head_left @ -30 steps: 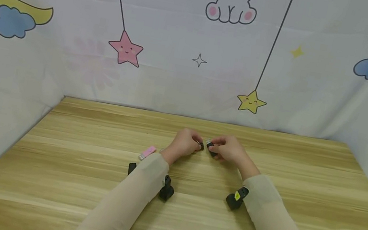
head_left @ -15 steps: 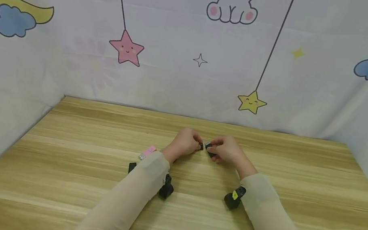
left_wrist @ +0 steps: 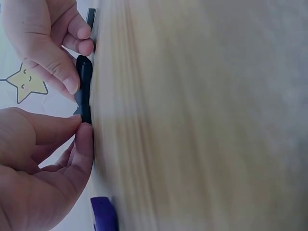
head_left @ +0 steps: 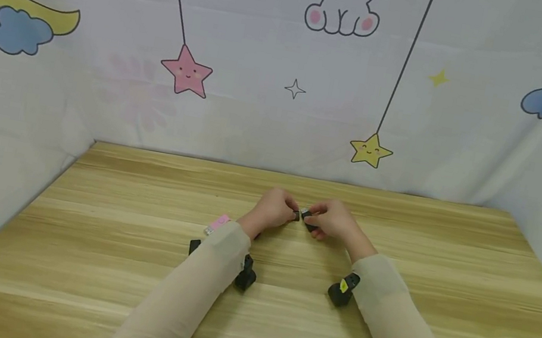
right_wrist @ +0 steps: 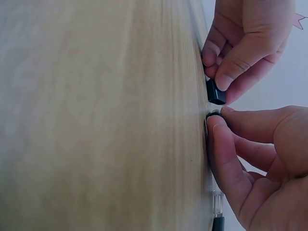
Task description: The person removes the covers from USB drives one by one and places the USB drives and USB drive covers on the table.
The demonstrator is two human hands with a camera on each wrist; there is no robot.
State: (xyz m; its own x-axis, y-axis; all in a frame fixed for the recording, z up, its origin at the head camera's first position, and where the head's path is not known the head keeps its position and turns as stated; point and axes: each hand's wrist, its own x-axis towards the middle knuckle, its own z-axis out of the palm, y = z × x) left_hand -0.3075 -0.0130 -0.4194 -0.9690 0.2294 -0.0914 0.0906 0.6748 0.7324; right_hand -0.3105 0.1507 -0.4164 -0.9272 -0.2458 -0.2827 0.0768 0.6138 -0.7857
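My left hand pinches a small black cap between thumb and forefinger; its hollow end faces the right hand in the right wrist view. Just to its right, my right hand pinches a black USB flash drive. The drive's metal plug points up and left, toward the cap. In the head view the plug and cap are very close; whether they touch is hard to tell. Both hands are low over the wooden table.
A pink USB flash drive lies left of the left forearm. Part of a purple object shows in the left wrist view. Low in the right wrist view stands a black item with a clear end. A printed cloth hangs behind the table.
My right hand and wrist have shifted slightly left, bringing the flash drive's plug nearer the cap. The left hand has barely moved and still pinches the cap.
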